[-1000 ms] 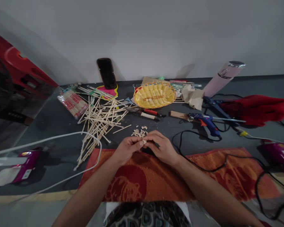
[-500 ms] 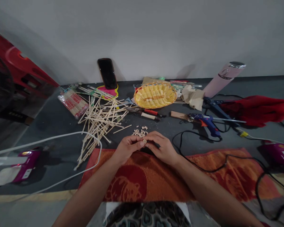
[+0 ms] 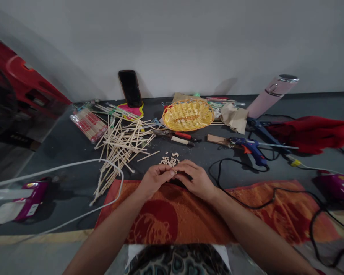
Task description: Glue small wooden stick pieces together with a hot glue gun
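Note:
My left hand [image 3: 155, 179] and my right hand [image 3: 197, 178] meet over the near edge of the table, fingertips pinched together. Between them is a small cluster of short wooden stick pieces [image 3: 175, 172], mostly covered by the fingers. Just beyond my fingertips lies a little pile of cut stick pieces [image 3: 169, 159]. Pliers with one red and one white handle [image 3: 183, 138] rest behind that pile. To the left spreads a heap of long thin wooden sticks [image 3: 122, 143].
A yellow wicker basket [image 3: 188, 115] stands at the back. On the right lie a blue glue gun [image 3: 250, 149], its black cable and a red cloth [image 3: 312, 133]. An orange towel [image 3: 195, 217] covers the front edge. A phone [image 3: 130, 88] leans on the wall; a pink flask [image 3: 272, 95] stands right.
The small cluster has turned between my fingertips and shows less now. Both hands stay in nearly the same place, with the right fingers shifted slightly.

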The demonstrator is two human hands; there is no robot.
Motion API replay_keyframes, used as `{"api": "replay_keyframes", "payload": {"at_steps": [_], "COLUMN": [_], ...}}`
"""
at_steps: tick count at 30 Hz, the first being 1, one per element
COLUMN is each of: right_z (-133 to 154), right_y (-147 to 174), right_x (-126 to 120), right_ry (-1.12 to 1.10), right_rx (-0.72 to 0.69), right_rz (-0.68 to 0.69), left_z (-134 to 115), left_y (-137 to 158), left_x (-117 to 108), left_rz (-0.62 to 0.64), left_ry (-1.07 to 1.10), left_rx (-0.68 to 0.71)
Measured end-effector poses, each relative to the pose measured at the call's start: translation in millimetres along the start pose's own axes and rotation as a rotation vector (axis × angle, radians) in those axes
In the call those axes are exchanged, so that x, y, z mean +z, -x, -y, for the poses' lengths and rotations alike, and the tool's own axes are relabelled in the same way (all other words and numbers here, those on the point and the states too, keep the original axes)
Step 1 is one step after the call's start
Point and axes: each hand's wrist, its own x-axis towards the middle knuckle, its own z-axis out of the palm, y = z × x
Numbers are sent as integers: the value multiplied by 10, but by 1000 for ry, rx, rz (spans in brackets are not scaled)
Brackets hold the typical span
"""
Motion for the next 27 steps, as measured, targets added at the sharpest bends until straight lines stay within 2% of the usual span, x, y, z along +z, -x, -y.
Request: {"api": "replay_keyframes", "payload": {"at_steps": [19,27], "right_z": [3,2], "right_y": [0,6], "right_x": [-15,-21], "right_ry": [-2,-17], "right_rx": [9,6], "right_rz": [-15,-4], "left_z": [-27,-54], "left_y": [-3,17], "left_x": [9,28], "left_rz": [9,-30], "left_ry": [7,-14], "left_rx": [2,-3]}}
